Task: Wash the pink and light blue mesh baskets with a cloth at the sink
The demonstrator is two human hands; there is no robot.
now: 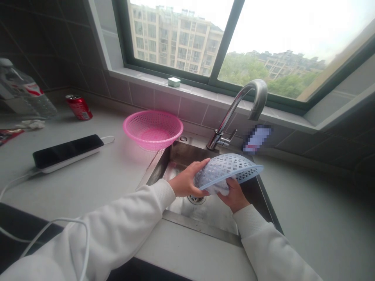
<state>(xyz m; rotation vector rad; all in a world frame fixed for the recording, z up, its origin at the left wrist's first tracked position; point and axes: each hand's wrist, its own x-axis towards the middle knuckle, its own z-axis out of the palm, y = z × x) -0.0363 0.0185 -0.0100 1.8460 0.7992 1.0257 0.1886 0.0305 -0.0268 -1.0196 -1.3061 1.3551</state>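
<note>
Over the sink, my left hand (pixel 189 180) grips the side of a light blue plastic colander (pixel 230 166), thumb on the outer wall. The colander is tilted on its side, with its rim facing down toward me. My right hand (pixel 235 195) is at the open side, fingers closed around a crumpled white cloth (pixel 219 188) pressed against the inside. Part of the right fingers is hidden by the rim. Whitish suds seem to cling to the colander's outer wall near my left fingers. Below lies the steel sink (pixel 202 228) with its drain (pixel 197 200).
A chrome faucet (pixel 234 111) arches behind the sink. A pink colander (pixel 152 130) stands left of it on the counter. Further left are a black-topped device (pixel 68 152) with a white cable (pixel 86 234), a red can (pixel 79 107) and a plastic bottle (pixel 32 91). A small box (pixel 174 82) sits on the sill.
</note>
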